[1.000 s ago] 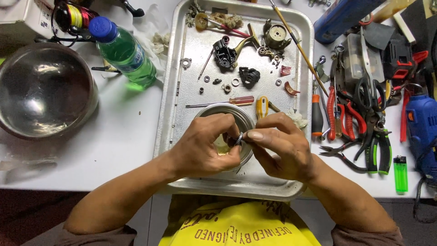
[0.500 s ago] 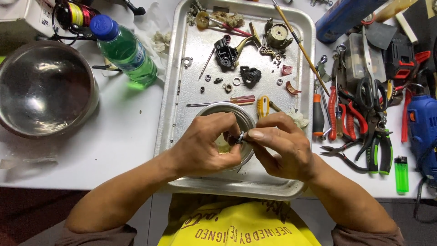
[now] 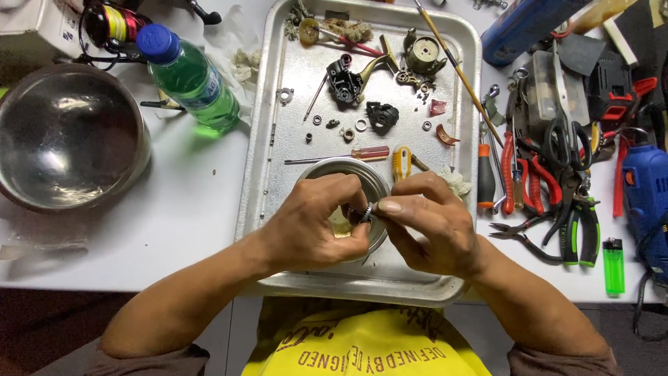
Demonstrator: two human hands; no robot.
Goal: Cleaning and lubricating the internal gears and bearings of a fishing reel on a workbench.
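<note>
Small metal ring point(image 3: 367, 212) pinched between left hand point(image 3: 313, 223) and right hand point(image 3: 431, 226) fingertips over tin point(image 3: 376, 182)

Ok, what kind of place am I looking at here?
Probably a small repair workbench. A metal tray holds small dismantled mechanical parts, pliers and other tools lie in a heap to the right, and the left hand and right hand hold a small ring-shaped part over a round tin.

Small dark metal ring point(image 3: 367, 212), toothed edge, pinched between fingertips of left hand point(image 3: 316, 223) and right hand point(image 3: 431, 226), held just above round metal tin point(image 3: 376, 182) on tray point(image 3: 268, 174).
</note>
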